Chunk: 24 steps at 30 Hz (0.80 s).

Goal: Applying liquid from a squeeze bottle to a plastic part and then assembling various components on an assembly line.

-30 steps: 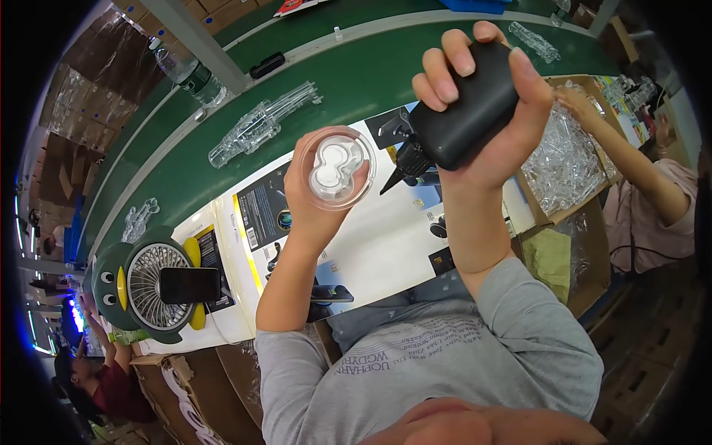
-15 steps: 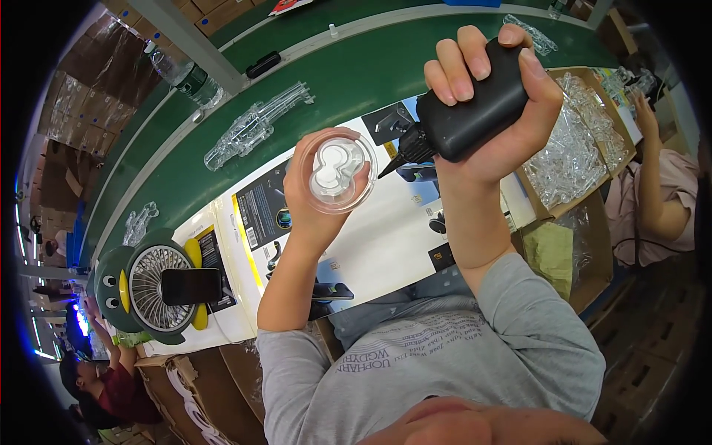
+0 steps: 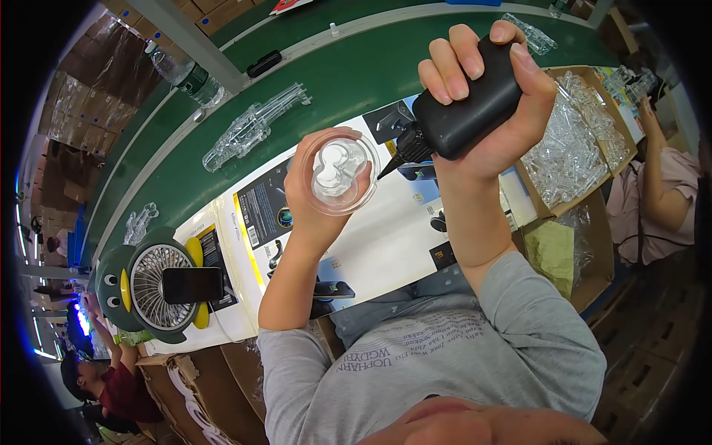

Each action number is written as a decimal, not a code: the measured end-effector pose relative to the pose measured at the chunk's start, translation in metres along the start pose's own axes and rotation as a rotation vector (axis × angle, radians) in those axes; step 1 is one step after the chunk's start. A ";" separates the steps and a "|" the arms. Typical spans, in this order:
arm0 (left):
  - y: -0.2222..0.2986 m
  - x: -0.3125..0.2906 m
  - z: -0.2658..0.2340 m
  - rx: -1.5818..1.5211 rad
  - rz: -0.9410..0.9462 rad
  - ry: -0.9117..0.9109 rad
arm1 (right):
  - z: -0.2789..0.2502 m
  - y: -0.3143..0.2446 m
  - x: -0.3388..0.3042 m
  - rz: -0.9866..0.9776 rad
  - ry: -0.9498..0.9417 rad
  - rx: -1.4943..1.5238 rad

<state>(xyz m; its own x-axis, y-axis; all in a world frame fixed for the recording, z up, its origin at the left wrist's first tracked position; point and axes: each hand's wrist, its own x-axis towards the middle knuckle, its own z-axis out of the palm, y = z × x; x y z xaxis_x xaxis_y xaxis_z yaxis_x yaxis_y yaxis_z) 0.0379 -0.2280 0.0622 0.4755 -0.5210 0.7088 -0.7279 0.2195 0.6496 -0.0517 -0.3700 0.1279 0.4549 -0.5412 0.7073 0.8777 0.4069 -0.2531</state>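
Observation:
My left hand (image 3: 308, 182) is wrapped round a clear round plastic part (image 3: 343, 200) with a figure-eight shaped recess inside. Some of its fingers show through the clear wall. In my right hand (image 3: 530, 104) is a black squeeze bottle (image 3: 471, 104), tilted with its tapered nozzle (image 3: 393, 159) pointing down to the left. The nozzle tip is at the right rim of the clear part; whether it touches cannot be made out. Below both hands lies a printed cardboard sheet (image 3: 386, 248) on the table.
A clear plastic toy gun-shaped piece (image 3: 252, 126) lies on the green table (image 3: 182, 167). At the left stand a penguin-shaped fan (image 3: 159, 285), a phone (image 3: 192, 285) and a water bottle (image 3: 189, 78). Right is a box of clear parts (image 3: 567, 159); a co-worker's arm (image 3: 656, 163) is beyond.
My right hand and the black squeeze bottle have shifted slightly left. The nozzle tip stays at the clear part's right rim, and my left hand has hardly moved.

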 end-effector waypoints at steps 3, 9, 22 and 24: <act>0.002 0.000 0.000 0.036 0.024 -0.011 | 0.000 -0.001 0.000 -0.004 0.002 0.000; 0.002 0.000 0.000 0.017 0.015 -0.031 | -0.002 -0.004 0.001 -0.019 0.006 -0.006; 0.001 -0.004 -0.004 -0.011 -0.040 -0.088 | -0.015 0.018 0.026 -0.185 -0.431 0.592; 0.001 -0.003 -0.005 -0.034 -0.033 -0.101 | -0.017 0.016 0.026 -0.185 -0.425 0.580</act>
<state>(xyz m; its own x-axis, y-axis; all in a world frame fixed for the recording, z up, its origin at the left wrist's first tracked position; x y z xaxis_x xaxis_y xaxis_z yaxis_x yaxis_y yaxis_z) 0.0379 -0.2219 0.0619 0.4455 -0.6084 0.6568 -0.6945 0.2281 0.6824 -0.0233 -0.3899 0.1310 0.1063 -0.3548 0.9289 0.6600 0.7239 0.2010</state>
